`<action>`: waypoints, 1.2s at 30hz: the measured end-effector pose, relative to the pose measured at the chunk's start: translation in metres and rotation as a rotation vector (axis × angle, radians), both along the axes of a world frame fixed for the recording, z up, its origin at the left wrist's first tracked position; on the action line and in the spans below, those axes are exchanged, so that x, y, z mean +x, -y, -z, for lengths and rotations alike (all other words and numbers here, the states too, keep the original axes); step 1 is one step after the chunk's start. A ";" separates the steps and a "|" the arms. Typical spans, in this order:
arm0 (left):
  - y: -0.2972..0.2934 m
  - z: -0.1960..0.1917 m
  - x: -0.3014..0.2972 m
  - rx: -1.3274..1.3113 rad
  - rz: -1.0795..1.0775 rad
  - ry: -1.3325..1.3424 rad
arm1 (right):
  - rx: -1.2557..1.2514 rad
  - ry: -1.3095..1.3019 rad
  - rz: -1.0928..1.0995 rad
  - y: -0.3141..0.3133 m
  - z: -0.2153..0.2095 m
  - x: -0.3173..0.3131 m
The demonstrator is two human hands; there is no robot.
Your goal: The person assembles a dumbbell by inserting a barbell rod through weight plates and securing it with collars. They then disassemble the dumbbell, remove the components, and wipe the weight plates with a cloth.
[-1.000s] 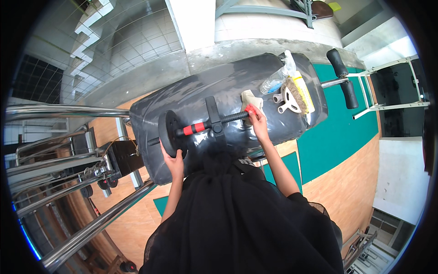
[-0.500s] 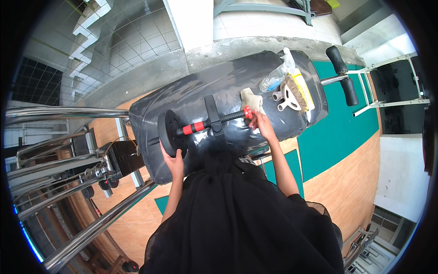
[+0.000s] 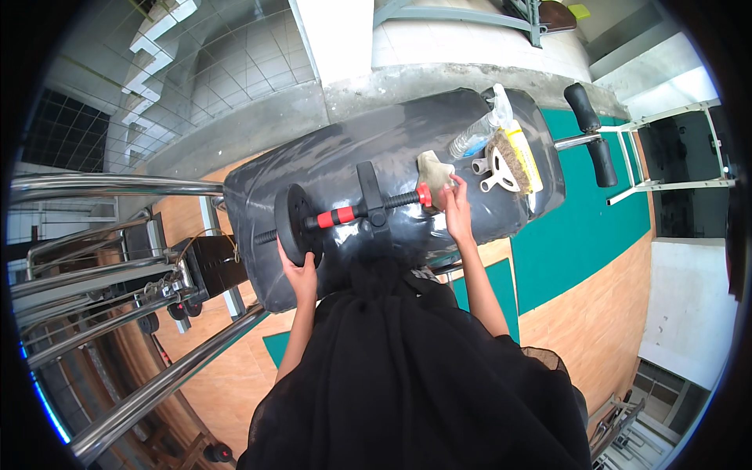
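Note:
A dumbbell bar [image 3: 342,215] with red and black grip sections and threaded ends lies across the padded bench [image 3: 352,129]. A round black weight plate [image 3: 291,223] sits on its left part. My left hand [image 3: 299,274] grips the plate's near rim, thumb on the right side, the other fingers partly hidden behind it. A red star-shaped nut [image 3: 424,195] is on the right threaded end. Just right of it, my right hand [image 3: 459,215] has its fingers raised and apart, beside a crumpled beige cloth [image 3: 433,172]; whether they touch the cloth is unclear. A black upright piece [image 3: 368,188] stands mid-bar.
Toward the bench's right end lie a clear spray bottle [image 3: 472,135], a white-handled brush [image 3: 501,172] and a yellow package [image 3: 523,160]. Padded rollers [image 3: 583,110] stick out beyond. Metal rails [image 3: 117,186] of a machine flank the left. Green mat [image 3: 576,227] covers floor at right.
My right hand has come off the red nut and shifted slightly right, its fingers lifting. My left hand stays on the plate. The whole view has shifted slightly.

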State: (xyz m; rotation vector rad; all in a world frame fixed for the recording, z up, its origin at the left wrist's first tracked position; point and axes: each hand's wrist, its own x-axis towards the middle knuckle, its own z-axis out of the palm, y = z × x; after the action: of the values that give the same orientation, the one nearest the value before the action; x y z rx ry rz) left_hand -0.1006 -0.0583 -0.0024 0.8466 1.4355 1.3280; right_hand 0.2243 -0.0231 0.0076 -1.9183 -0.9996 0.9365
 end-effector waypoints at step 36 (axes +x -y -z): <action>0.000 0.009 -0.001 0.032 -0.033 0.025 | 0.021 -0.644 0.355 0.020 0.028 -0.056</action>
State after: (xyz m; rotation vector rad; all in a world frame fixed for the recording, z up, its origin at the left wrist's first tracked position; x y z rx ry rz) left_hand -0.1016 -0.0583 -0.0110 0.8278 1.4179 1.3850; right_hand 0.1681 -0.0426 -0.0205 -1.5382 -0.2802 1.2041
